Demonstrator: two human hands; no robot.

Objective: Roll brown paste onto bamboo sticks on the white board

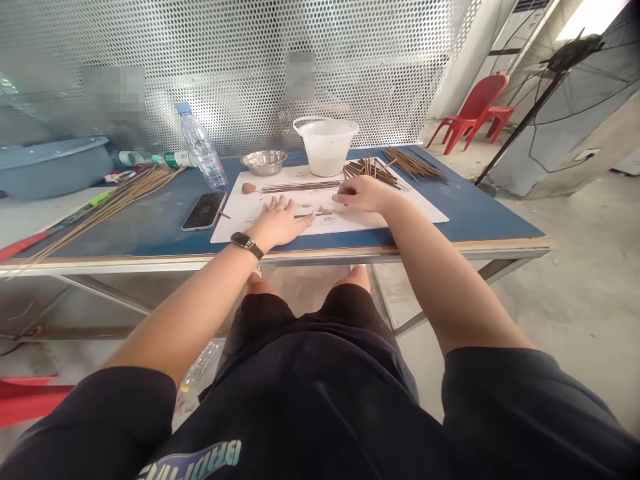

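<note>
My left hand (280,221), with a dark watch on the wrist, lies flat on a white board (420,212), fingers spread. A thin brown stick (320,214) runs out from beneath it, beside the thumb. My right hand (367,193) hovers low over the board's right part, fingers curled and thumb near the fingertips; anything pinched there is too small to make out. Brown crumbs are scattered between the hands. Behind them lies a row of thin dark sticks (295,188), with a brown lump (248,188) at its left end. Thicker brown sticks (380,172) are piled past my right hand.
At the back stand a white bucket (325,150), a metal bowl (264,162) and a plastic bottle (203,147). A phone (204,211) lies left of the board. More sticks (415,164) lie back right; long thin sticks (115,200) and a blue basin (55,167) are left.
</note>
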